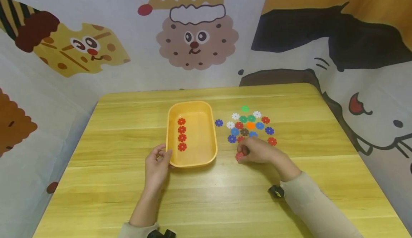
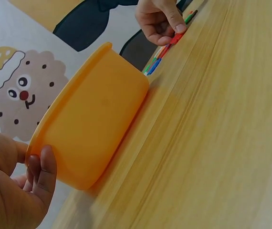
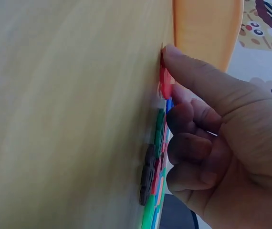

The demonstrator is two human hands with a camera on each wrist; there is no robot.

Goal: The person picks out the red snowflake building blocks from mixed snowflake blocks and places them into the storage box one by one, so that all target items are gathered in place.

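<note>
My left hand (image 1: 156, 169) grips the near left corner of a yellow plastic tray (image 1: 193, 166), thumb over the rim and other fingers outside the wall. Inside the tray, red snowflake discs (image 1: 182, 137) stand in a straight column along the left side. To the right of the tray, my right hand (image 1: 261, 150) pinches another red snowflake disc (image 1: 239, 156) between thumb and finger, low over the table. In the right wrist view this red disc (image 3: 165, 82) shows under the thumb tip, while the remaining fingers are curled in.
Beyond the right hand lies a loose cluster of snowflake discs, among them a brown one (image 1: 244, 132), an orange one (image 1: 250, 125) and a light green one (image 1: 245, 108). A dark blue disc (image 1: 219, 122) lies close to the tray's right wall. A cartoon-printed cloth (image 1: 135, 77) hangs behind the wooden table (image 1: 109, 145).
</note>
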